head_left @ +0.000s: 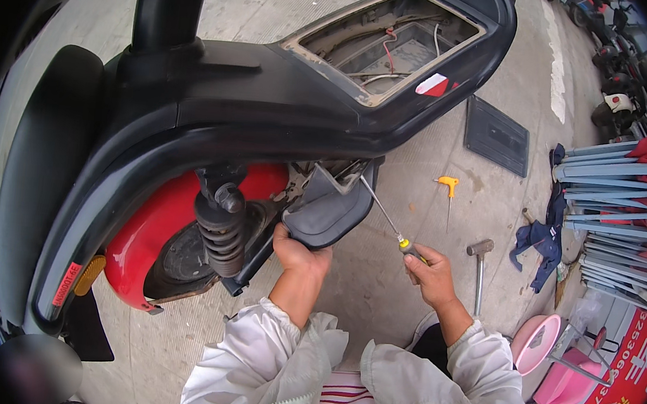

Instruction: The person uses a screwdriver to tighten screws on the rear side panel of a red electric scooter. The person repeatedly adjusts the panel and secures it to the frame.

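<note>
Before me stands a black electric scooter (272, 92) with a red rear fender (140, 243). A dark grey plastic panel (326, 212) sits low on its near side, beside the shock absorber (221, 243). My left hand (300, 262) grips this panel by its lower edge, its fingers partly hidden beneath. In my right hand (433, 277) is a screwdriver (382, 210) with a yellow and dark handle. Its long shaft slants up to the left, and the tip is at the panel's upper right edge; whether it sits in a screw I cannot tell.
An open compartment (367, 89) in the scooter's floor shows loose wires; a black cover (497, 135) lies beyond. On the concrete are a yellow-handled hex key (449, 195), a hammer (479, 268) and a dark blue cloth (541, 242). Folded metal frames (613, 183) and a pink basin (536, 343) stand right.
</note>
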Available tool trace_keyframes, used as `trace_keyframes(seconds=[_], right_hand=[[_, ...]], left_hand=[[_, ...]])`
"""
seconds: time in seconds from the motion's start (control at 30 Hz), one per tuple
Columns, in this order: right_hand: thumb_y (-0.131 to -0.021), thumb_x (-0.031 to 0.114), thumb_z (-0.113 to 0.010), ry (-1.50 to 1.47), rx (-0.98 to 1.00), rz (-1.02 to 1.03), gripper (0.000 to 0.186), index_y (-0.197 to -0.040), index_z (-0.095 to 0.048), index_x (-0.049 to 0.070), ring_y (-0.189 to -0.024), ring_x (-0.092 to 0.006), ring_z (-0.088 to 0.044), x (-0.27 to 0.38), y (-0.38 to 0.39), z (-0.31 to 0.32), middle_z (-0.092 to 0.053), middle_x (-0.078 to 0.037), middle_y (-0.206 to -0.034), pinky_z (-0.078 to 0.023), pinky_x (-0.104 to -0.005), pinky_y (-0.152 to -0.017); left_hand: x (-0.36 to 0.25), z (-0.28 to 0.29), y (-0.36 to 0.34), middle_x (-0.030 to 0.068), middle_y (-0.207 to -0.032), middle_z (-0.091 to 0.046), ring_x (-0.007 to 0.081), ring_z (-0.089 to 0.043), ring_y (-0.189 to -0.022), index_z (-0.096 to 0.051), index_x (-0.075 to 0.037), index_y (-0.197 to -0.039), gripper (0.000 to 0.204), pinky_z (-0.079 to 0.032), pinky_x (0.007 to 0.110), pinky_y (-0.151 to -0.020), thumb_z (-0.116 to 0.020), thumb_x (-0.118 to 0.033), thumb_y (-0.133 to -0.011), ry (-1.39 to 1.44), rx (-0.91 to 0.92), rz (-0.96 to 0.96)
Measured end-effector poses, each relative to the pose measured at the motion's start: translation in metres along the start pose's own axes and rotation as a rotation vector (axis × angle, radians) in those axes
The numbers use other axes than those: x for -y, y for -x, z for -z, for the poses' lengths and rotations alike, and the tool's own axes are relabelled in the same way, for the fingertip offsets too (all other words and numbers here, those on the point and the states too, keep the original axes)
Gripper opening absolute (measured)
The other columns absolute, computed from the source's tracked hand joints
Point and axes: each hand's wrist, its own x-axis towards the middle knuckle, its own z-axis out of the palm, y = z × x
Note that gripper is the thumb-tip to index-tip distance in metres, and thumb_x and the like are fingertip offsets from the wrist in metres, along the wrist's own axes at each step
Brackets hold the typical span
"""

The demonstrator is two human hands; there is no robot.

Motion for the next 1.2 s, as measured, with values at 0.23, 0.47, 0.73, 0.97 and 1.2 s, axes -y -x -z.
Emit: trace_keyframes(seconds=[0.23,0.47,0.73,0.97,1.2], right_hand=[[-0.091,0.011,-0.073,-0.145,0.059,-0.05,0.036,-0.122,-0.064,-0.007,-0.054,-0.0062,-0.045,-0.016,-0.019,0.01,-0.055,0.001,-0.069,-0.033,-0.0233,-0.048],[-0.092,0.012,-0.072,-0.134,0.012,-0.101,0.031,-0.117,-0.067,-0.005,-0.052,-0.0053,-0.043,0.02,0.002,0.002,-0.055,0.001,-0.068,-0.031,-0.023,-0.047],[-0.09,0.015,-0.075,0.166,-0.162,-0.141,0.028,-0.108,-0.07,-0.005,-0.055,-0.0069,-0.049,0.088,0.046,-0.02,-0.058,0.0,-0.068,-0.038,-0.0249,-0.049],[-0.085,0.022,-0.078,0.934,-0.397,0.307,0.028,-0.1,-0.071,-0.001,-0.068,-0.0256,-0.068,0.135,0.077,-0.052,-0.071,-0.013,-0.078,-0.052,-0.035,-0.061],[-0.091,0.037,-0.073,0.435,-0.017,-0.292,0.04,-0.093,-0.067,-0.003,-0.052,-0.0163,-0.058,0.155,0.055,-0.014,-0.059,-0.006,-0.063,-0.043,-0.0311,-0.047]], left_hand=[[0.0,0.0,0.004,0.0092,-0.136,-0.059,0.0316,-0.055,-0.128,-0.062,-0.011,-0.125,0.047,-0.04,0.056,-0.11,-0.039,-0.035,-0.091,0.011,0.013,0.019],[0.0,-0.001,0.007,0.0118,-0.14,-0.055,0.0342,-0.052,-0.131,-0.058,-0.009,-0.13,0.051,-0.039,0.058,-0.111,-0.038,-0.035,-0.091,0.02,0.026,0.031],[-0.005,0.003,0.009,0.0135,-0.143,-0.052,0.0358,-0.049,-0.133,-0.056,-0.008,-0.134,0.053,-0.038,0.058,-0.112,-0.037,-0.033,-0.091,0.023,0.033,0.067],[-0.011,-0.009,0.03,0.0104,-0.14,-0.056,0.0311,-0.05,-0.133,-0.059,-0.008,-0.129,0.05,-0.037,0.055,-0.113,-0.037,-0.032,-0.092,0.015,0.016,0.122],[-0.008,-0.013,0.028,0.0098,-0.14,-0.056,0.0311,-0.052,-0.131,-0.059,-0.008,-0.129,0.049,-0.038,0.055,-0.112,-0.038,-0.031,-0.092,-0.006,0.038,0.114]])
